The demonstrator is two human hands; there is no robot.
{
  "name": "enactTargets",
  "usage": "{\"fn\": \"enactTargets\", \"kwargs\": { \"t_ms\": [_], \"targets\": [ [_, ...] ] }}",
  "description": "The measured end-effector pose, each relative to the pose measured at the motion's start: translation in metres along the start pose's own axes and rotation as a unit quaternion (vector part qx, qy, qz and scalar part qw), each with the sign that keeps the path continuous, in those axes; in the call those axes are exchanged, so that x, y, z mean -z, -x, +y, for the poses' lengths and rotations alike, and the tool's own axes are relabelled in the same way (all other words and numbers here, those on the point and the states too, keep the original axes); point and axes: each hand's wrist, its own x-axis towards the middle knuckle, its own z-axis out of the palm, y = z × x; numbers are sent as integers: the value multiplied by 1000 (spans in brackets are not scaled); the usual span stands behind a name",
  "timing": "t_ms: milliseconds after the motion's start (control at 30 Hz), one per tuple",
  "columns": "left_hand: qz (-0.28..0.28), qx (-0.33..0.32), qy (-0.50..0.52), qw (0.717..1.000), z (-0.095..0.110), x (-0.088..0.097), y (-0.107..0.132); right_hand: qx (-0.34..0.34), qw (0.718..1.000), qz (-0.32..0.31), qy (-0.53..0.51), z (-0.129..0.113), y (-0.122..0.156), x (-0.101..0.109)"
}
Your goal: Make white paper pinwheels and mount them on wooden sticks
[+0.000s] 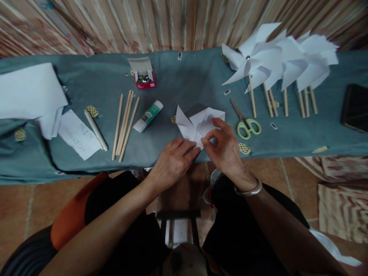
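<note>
From my end I see the folded white paper [211, 115] at the worktop's [198, 80] near edge, just beyond both hands, the right hand [225, 147] pinching a flap from the right, the left hand [174, 161] loosely curled against its near side, grip unclear.

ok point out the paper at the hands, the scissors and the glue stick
Paper [196, 135]: head view, near its middle
Scissors [243, 118]: head view, base of the blades
Glue stick [151, 115]: head view, green label
</note>
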Motion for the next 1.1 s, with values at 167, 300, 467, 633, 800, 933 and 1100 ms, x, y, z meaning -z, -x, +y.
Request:
{"fn": "enactTargets", "kwargs": {
  "t_ms": [167,300,467,633,800,933,1100],
  "targets": [
    [-19,7,-7,1000,1,1,0,4,1000,-4,8,-1,1,1],
    [-33,-7,-14,999,0,0,0,5,1000,-3,15,-2,1,1],
    [-32,-17,-15,999,0,0,-1,3,1000,-4,12,-2,1,0],
    [-41,-12,-5,999,0,1,-4,0,1000,-1,9,-3,1,1],
    [-39,-13,2,999,0,3,-5,48,998,-29,28,-7,4,6],
    [-47,-12,4,999,0,3,-6,78,993,-56,65,-9,5,6],
    [-45,-15,0,999,0,3,-6,77,988,-89,100,-11,6,3]
  ]
}}
